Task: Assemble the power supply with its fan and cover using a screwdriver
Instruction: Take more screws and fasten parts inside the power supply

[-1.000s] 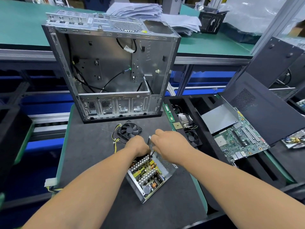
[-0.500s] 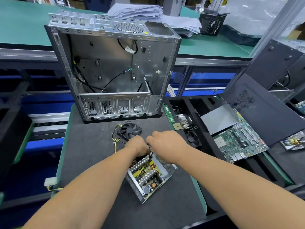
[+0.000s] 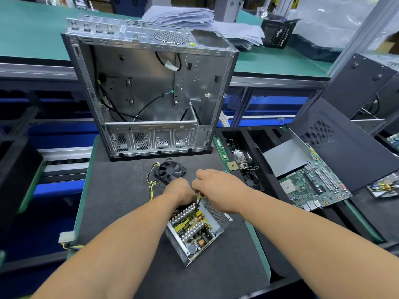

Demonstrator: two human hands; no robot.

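So I've got the power supply (image 3: 195,230) sitting open on the dark mat (image 3: 112,203), lid off, heatsinks and coils all showing, right under both my hands. My left hand (image 3: 180,190) is curled over the far corner of the box, but I can't tell exactly what its fingers are gripping since the back of the hand blocks it. My right hand (image 3: 218,187) is closed around the screwdriver (image 3: 200,196), only a bit of the dark handle and yellow band pokes out below my fingers, with the tip pointing down into the far end of the supply, right between my 2 hands. The fan (image 3: 170,170) lies flat on the mat just beyond my left knuckles, its yellow and black wires (image 3: 151,184) trailing off to the left of that hand. Further out past both hands stands the empty PC case (image 3: 151,93), open side facing me. Off to the right of my right hand there's a black tray (image 3: 254,134) with a motherboard (image 3: 313,186) leaning in it.
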